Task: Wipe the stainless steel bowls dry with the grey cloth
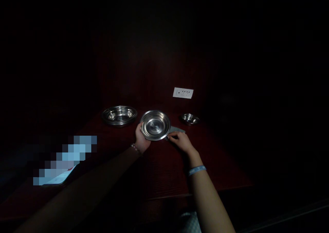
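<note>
A shiny steel bowl [155, 125] is tilted towards me above the dark red table. My left hand [142, 139] is closed around its left and lower rim, the thumb on the near side. At the bowl's lower right edge, the fingers of my right hand [180, 140] are pinched together on a grey-green cloth [178, 130]. Part of this cloth shows behind the hand, and the rest is hidden by the bowl and fingers. Whether the right fingertips also touch the rim is too dark to tell.
Stacked steel bowls [120, 115] stand at the back left of the table [159, 181]. A smaller steel bowl [190, 119] sits at the back right, below a white wall socket [183, 93]. A lit phone-like screen [58, 179], partly pixelated, is at the left.
</note>
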Tool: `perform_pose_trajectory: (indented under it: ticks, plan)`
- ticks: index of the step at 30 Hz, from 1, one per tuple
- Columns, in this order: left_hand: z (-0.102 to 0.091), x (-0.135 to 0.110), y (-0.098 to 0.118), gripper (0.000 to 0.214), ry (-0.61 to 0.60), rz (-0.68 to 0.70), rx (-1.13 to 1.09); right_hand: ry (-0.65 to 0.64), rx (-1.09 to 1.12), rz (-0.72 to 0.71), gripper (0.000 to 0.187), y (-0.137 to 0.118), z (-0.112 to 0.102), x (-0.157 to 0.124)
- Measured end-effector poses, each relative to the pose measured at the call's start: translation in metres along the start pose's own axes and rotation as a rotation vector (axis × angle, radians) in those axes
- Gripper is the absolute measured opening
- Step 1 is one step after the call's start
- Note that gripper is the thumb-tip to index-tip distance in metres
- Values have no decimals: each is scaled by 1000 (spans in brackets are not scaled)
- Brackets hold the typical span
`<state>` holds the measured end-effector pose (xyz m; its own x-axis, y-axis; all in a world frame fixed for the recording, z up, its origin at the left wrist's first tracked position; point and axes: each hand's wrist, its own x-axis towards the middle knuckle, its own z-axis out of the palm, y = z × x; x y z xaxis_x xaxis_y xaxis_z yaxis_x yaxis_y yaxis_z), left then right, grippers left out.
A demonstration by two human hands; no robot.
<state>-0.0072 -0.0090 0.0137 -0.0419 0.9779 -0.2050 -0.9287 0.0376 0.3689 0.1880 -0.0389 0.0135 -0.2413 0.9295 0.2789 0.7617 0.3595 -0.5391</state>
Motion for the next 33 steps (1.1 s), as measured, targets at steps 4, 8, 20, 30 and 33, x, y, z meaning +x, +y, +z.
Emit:
perform_pose_trajectory:
  ticks: [4, 8, 20, 30, 33]
  plan:
    - [1, -2, 2, 36, 12, 28, -43, 42, -13, 14, 25, -3, -1, -1]
    - [0, -3, 2, 36, 10, 40, -68, 117, 26, 16, 28, -3, -1, 0]
    - [-2, 2, 0, 37, 34, 59, -66, 607, -394, 182, 41, -11, -9, -3]
    - [0, 0, -1, 36, 51, 71, -58, -45, -449, -52, 27, -17, 5, 1]
    - [1, -1, 0, 36, 49, 61, -46, -53, -439, -27, 29, -17, 5, 0]
